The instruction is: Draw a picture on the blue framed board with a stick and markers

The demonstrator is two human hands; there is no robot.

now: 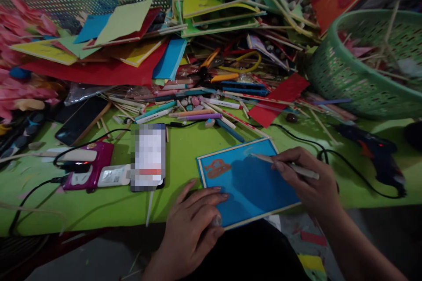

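A blue card panel [250, 184] framed with thin pale wooden strips lies tilted at the table's front edge. An orange-brown drawn or glued figure [217, 168] is at its upper left. My left hand [196, 219] rests on the panel's lower left edge, fingers spread and lying on it. A small greyish spot shows at its index fingertip; whether nail or pebble I cannot tell. My right hand [308, 180] is closed around a slim whitish pen [305, 171], its tip touching or just above the panel's upper part, beside a faint pale curved stroke.
Behind the panel lie markers [224, 103], pebbles [195, 101], sticks, orange-handled pliers [206, 63] and coloured cards [123, 22]. A phone [148, 156] and a magenta power strip [90, 167] with cables are left. A glue gun [374, 151] and green basket [359, 70] stand right.
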